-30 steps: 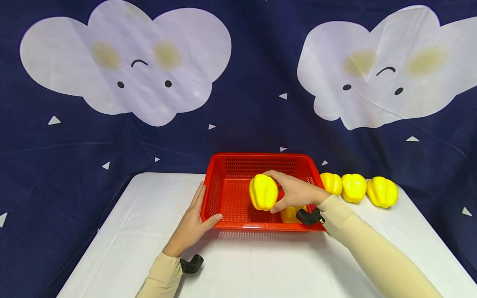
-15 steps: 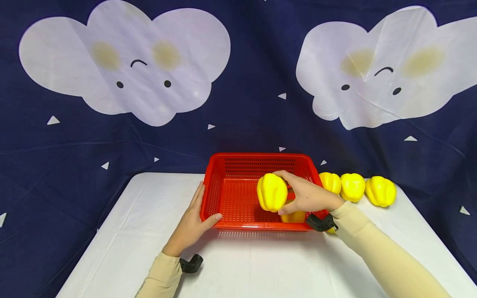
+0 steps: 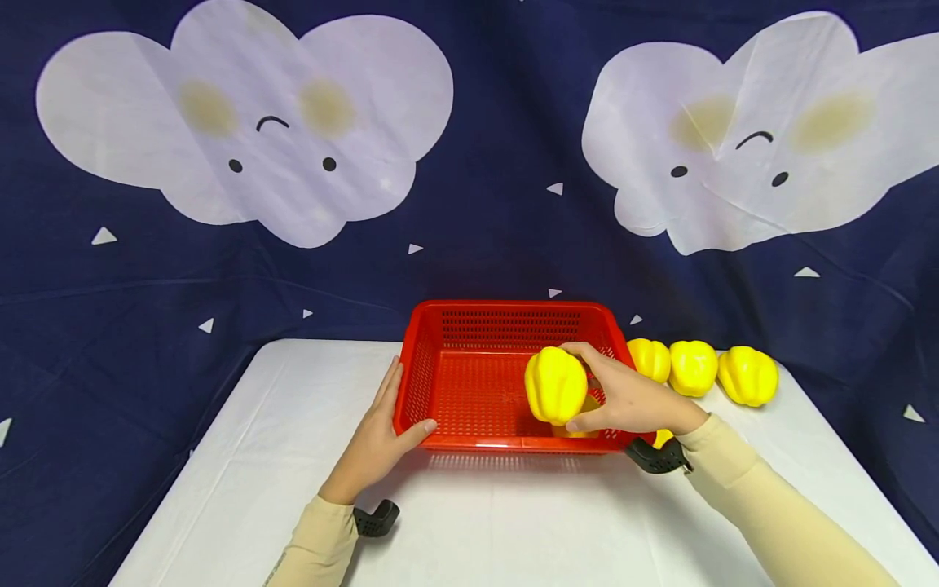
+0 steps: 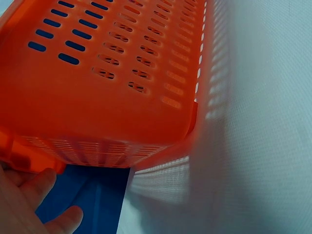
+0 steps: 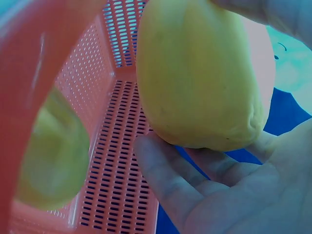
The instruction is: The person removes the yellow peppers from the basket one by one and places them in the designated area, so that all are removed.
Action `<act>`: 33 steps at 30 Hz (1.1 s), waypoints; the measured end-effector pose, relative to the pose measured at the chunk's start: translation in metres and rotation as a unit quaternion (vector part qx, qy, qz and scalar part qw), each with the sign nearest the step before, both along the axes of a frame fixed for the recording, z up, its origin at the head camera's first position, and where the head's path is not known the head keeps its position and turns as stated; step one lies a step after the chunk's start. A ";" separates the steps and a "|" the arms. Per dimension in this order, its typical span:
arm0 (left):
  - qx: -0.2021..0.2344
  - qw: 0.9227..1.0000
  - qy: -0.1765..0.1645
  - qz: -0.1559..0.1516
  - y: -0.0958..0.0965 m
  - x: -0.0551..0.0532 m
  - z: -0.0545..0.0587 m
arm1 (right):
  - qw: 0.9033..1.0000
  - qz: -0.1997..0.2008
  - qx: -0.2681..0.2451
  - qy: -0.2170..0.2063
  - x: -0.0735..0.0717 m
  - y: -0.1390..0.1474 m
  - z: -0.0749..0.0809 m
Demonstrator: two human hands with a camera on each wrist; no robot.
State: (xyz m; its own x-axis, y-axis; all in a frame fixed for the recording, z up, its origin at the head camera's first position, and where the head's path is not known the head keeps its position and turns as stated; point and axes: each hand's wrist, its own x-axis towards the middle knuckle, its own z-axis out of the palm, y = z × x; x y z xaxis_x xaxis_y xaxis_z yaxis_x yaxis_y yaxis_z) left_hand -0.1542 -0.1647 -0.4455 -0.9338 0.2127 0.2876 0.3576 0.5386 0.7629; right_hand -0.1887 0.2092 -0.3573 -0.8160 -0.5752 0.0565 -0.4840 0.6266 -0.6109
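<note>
In the head view my right hand [image 3: 623, 399] holds a yellow bell pepper [image 3: 555, 386] over the right part of a red plastic basket [image 3: 469, 391]. The thumb is on the near side and the fingers on the far side; in the right wrist view they hold the bell pepper [image 5: 204, 73] well above the slotted floor. Another yellow bell pepper [image 5: 53, 156] lies inside, partly hidden behind the rim. My left hand [image 3: 377, 444] rests against the basket's left side with fairly straight fingers, its thumb at the front left corner of the rim.
Right of the basket stand three yellow bell peppers [image 3: 693, 368] in a row at the back of the white table [image 3: 499, 522]. One more bell pepper [image 3: 663, 438] shows partly beside the basket's front right corner. A dark blue cloth [image 3: 513, 204] with printed clouds hangs behind.
My right hand has moved to the right with the bell pepper, from the middle of the basket towards its right side, and slightly nearer. The left hand and the basket have stayed put.
</note>
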 end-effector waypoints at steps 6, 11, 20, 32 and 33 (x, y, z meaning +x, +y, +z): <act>0.002 1.000 0.001 -0.001 0.000 0.000 0.000 | 1.000 -0.013 -0.015 -0.011 0.008 0.012 -0.002; 0.001 1.000 0.002 0.000 0.001 0.000 0.000 | 1.000 -0.025 -0.018 0.000 0.014 0.022 -0.003; -0.002 1.000 -0.001 0.002 0.000 -0.001 -0.001 | 0.999 -0.043 -0.020 0.021 0.027 0.038 -0.002; 0.002 1.000 -0.001 -0.001 0.000 -0.001 -0.001 | 0.996 -0.084 -0.022 0.030 0.039 0.063 -0.002; 0.002 1.000 -0.002 0.000 0.000 -0.001 -0.001 | 0.996 -0.086 -0.021 0.031 0.040 0.065 -0.001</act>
